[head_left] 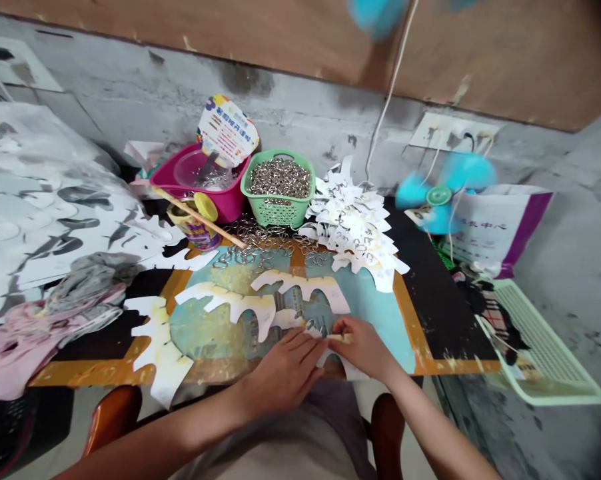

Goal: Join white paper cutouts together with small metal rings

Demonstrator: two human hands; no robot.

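My left hand [285, 370] lies near the table's front edge, fingers stretched flat and pressing on a white paper cutout [308, 331]. My right hand [363, 347] is beside it, fingers pinched on the same cutout's edge, next to a small metal ring [324, 329]. More white cutouts [230, 303] lie on the blue and orange work mat [380, 310] in front of the hands. Loose metal rings [260, 247] are scattered at the mat's far side.
A green basket [279, 207] full of rings stands at the back, with a pink tub [215, 193] and a small jar with a stick [195, 223] to its left. A cutout stack [355, 227] and a blue fan [438, 197] are right. Cloth [45, 320] lies left.
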